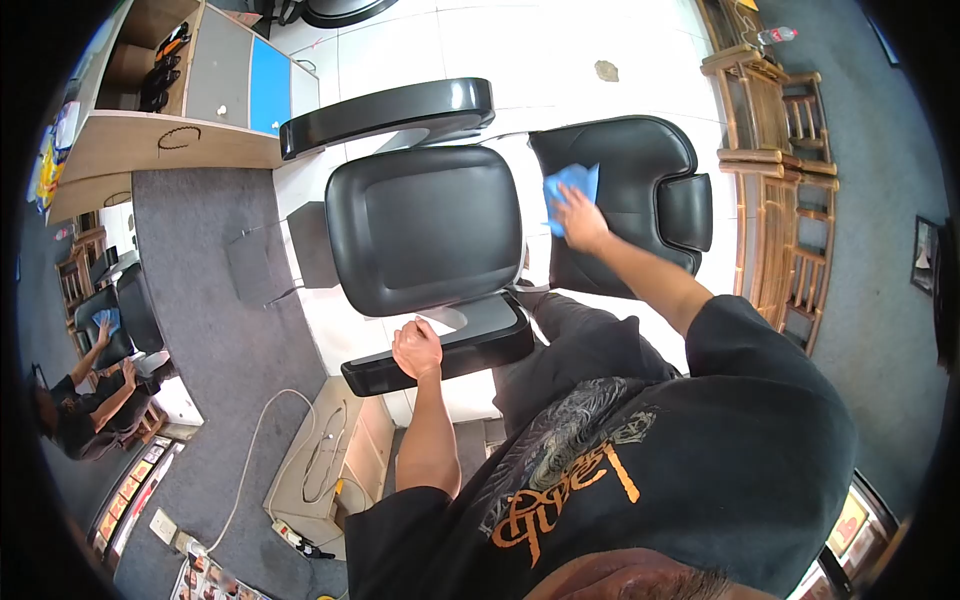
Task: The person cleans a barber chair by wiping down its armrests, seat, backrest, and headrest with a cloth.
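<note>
White floor tiles (540,60) surround the backrest (625,150), where the right hand (580,216) spreads over a blue cloth (584,178) (wiped and unwiped areas look alike); the left hand (417,350), apart, curls at the armrest (485,357).

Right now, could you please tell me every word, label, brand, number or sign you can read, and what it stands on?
No complete word or number reads surely.
"T": apparently the large orange letter on the black shirt; the other lettering is too stylized to read.
Bottle: too small.
Lower-right poster: too blurred.
Lower-left orange panels: too small and blurred.
</note>
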Motion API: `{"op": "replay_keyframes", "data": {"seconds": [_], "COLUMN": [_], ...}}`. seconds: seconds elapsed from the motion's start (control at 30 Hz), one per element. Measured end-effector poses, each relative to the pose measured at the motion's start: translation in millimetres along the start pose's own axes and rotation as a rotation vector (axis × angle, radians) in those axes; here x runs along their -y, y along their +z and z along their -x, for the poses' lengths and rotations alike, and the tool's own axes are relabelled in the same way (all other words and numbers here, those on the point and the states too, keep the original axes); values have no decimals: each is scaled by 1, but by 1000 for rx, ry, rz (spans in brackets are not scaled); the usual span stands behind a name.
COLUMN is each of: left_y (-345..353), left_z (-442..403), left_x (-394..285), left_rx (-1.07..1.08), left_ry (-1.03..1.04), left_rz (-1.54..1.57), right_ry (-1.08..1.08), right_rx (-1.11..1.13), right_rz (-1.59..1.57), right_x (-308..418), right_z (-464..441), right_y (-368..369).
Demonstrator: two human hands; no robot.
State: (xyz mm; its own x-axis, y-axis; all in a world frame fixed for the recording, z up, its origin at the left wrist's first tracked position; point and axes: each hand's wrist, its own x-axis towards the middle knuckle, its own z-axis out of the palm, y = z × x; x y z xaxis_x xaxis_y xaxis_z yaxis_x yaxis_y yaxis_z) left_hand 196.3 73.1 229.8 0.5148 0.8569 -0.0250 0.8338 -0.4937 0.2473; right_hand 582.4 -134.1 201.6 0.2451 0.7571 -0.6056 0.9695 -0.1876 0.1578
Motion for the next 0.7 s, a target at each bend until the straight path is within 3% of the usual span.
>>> {"op": "replay_keyframes", "data": {"seconds": [0.1, 0.23, 0.33, 0.43, 0.5, 0.6, 0.7], "left_y": [-3, -1, -1, -1, 1, 1, 0], "left_z": [-2, -2, -1, -1, 0, -1, 0], "left_x": [-1, -1, 0, -1, 0, 1, 2], "left_rx": [13, 40, 43, 53, 49, 32, 32], "left_ry": [7, 6, 1, -3, -1, 3, 1], "left_rz": [-6, -15, -27, -29, -28, -23, -7], "right_ry": [-146, -370, -318, -141, -77, 65, 42], "right_rx": [100, 248, 222, -29, 16, -163, 88], "right_rz": [-59, -190, -103, 130, 97, 63, 168], "right_x": [65, 88, 54, -12, -42, -47, -8], "right_z": [45, 55, 11, -49, -79, -118, -113], "right_y": [48, 42, 59, 40, -10, -4, 13]}}
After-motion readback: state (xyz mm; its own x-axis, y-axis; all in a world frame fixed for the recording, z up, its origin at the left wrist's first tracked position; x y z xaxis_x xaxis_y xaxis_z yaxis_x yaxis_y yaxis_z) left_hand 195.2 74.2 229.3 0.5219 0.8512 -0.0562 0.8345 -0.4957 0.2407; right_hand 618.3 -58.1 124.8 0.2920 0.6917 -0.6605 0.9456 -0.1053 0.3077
